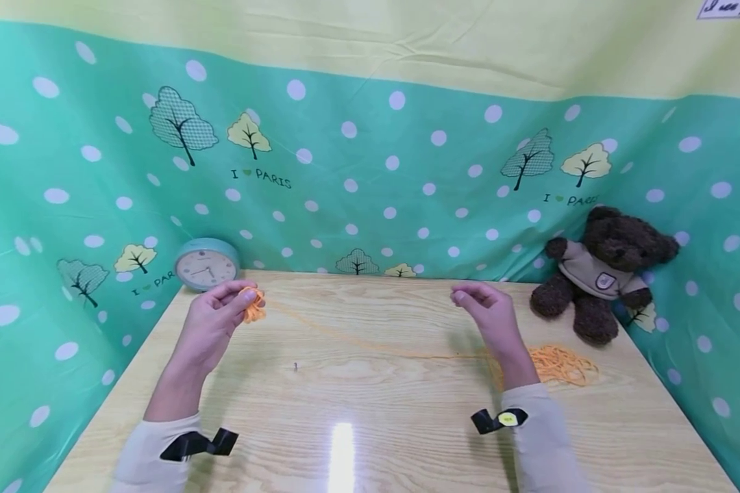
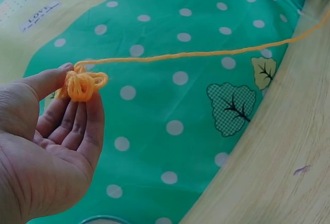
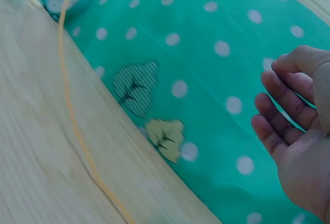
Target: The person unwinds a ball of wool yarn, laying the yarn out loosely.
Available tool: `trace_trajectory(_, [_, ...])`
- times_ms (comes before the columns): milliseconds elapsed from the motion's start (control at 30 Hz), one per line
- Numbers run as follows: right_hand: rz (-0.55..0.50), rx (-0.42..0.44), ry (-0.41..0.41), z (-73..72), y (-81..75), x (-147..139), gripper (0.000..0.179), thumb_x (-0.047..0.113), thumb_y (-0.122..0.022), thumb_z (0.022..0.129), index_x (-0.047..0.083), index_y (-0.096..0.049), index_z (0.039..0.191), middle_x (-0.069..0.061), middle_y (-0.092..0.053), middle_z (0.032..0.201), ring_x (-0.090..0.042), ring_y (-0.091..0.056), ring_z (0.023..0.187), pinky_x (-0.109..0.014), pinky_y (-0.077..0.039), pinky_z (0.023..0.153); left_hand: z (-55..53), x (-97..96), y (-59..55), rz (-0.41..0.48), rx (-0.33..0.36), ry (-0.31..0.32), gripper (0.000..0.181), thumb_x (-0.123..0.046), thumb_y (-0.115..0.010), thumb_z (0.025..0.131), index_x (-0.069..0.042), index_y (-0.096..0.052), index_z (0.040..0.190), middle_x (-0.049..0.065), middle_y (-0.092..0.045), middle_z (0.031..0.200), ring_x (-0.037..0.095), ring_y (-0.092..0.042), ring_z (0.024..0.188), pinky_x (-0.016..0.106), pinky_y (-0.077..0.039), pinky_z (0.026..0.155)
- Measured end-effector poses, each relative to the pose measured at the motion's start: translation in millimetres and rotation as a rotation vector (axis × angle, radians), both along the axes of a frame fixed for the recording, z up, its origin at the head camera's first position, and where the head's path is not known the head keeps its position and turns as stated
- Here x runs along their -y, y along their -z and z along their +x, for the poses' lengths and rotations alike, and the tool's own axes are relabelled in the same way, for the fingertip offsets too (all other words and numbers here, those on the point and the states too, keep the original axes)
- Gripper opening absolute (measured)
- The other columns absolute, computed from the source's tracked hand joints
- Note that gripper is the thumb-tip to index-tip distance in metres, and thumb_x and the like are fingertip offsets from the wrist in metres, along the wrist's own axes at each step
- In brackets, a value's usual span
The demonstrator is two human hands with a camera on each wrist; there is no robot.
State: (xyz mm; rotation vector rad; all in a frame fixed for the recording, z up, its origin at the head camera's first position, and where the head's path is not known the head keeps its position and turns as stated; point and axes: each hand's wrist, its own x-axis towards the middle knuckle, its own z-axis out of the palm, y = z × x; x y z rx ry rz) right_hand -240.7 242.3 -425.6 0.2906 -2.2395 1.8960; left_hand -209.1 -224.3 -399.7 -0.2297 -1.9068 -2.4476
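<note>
My left hand (image 1: 212,320) is raised over the table's far left, pinching a small looped bundle of orange yarn (image 1: 254,306) between thumb and fingers. The left wrist view shows the bundle's loops (image 2: 81,85) at the fingertips, a strand (image 2: 180,55) running off to the right. That strand (image 1: 351,340) sags across to a loose yarn heap (image 1: 564,365) on the table, partly hidden behind my right forearm. Over the right side hovers my right hand (image 1: 492,318), fingers loosely bent, thumb near the index finger. Between them nothing is visible; the strand (image 3: 72,110) passes apart from them.
A round teal clock (image 1: 206,265) stands at the back left corner of the wooden table (image 1: 407,424). At the back right sits a dark brown teddy bear (image 1: 610,274). A tiny dark scrap (image 1: 295,367) lies left of centre. A polka-dot curtain (image 1: 370,164) encloses the table.
</note>
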Motion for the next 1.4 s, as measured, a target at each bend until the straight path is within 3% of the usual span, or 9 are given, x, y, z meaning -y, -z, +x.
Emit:
trace_trajectory(333, [-0.028, 0.039, -0.118, -1.5, 1.1, 52, 0.033, 0.02, -0.072, 0.099, -0.006, -0.069, 0.118, 0.007, -0.073, 0.102, -0.007, -0.069, 0.096, -0.023, -0.06, 0.089, 2.3, -0.2, 0.3, -0.003, -0.01, 0.0, 0.012, -0.008, -0.063, 0.103, -0.011, -0.072, 0.109, -0.007, -0.076, 0.094, 0.003, -0.07, 0.082, 0.015, -0.056, 0.071])
trace_trajectory(633, [-0.068, 0.053, -0.198, -1.4, 0.0, 91, 0.033, 0.018, -0.072, 0.099, -0.007, -0.068, 0.119, 0.004, -0.073, 0.102, -0.008, -0.069, 0.094, -0.021, -0.059, 0.086, 0.0, -1.8, 0.3, -0.002, -0.026, -0.001, 0.012, -0.008, -0.063, 0.103, -0.014, -0.073, 0.107, -0.008, -0.076, 0.093, 0.002, -0.069, 0.08, 0.014, -0.053, 0.067])
trace_trajectory(900, [-0.115, 0.075, -0.229, 2.3, -1.2, 118, 0.028, 0.014, -0.072, 0.097, -0.006, -0.07, 0.116, 0.0, -0.072, 0.103, -0.008, -0.068, 0.093, -0.021, -0.059, 0.086, 1.9, -1.1, -0.1, 0.022, -0.035, 0.005, 0.012, -0.007, -0.063, 0.102, -0.011, -0.072, 0.108, -0.008, -0.077, 0.093, 0.003, -0.07, 0.08, 0.014, -0.054, 0.067])
trace_trajectory(1100, [-0.108, 0.081, -0.246, 2.0, 6.1, 137, 0.024, 0.012, -0.073, 0.096, -0.004, -0.071, 0.114, 0.0, -0.073, 0.103, -0.008, -0.069, 0.094, -0.025, -0.06, 0.088, 1.0, -1.4, 0.0, 0.032, -0.042, 0.016, 0.012, -0.006, -0.063, 0.102, -0.012, -0.072, 0.108, -0.007, -0.077, 0.093, 0.003, -0.071, 0.082, 0.014, -0.056, 0.07])
trace_trajectory(1400, [-0.114, 0.078, -0.317, 4.6, 14.1, 168, 0.021, 0.012, -0.072, 0.097, -0.001, -0.073, 0.113, 0.001, -0.072, 0.102, -0.009, -0.067, 0.092, -0.02, -0.057, 0.081, 0.8, -0.7, 1.6, 0.013, -0.036, 0.006, 0.012, -0.007, -0.062, 0.103, -0.008, -0.072, 0.11, -0.007, -0.077, 0.094, 0.004, -0.072, 0.083, 0.015, -0.057, 0.071])
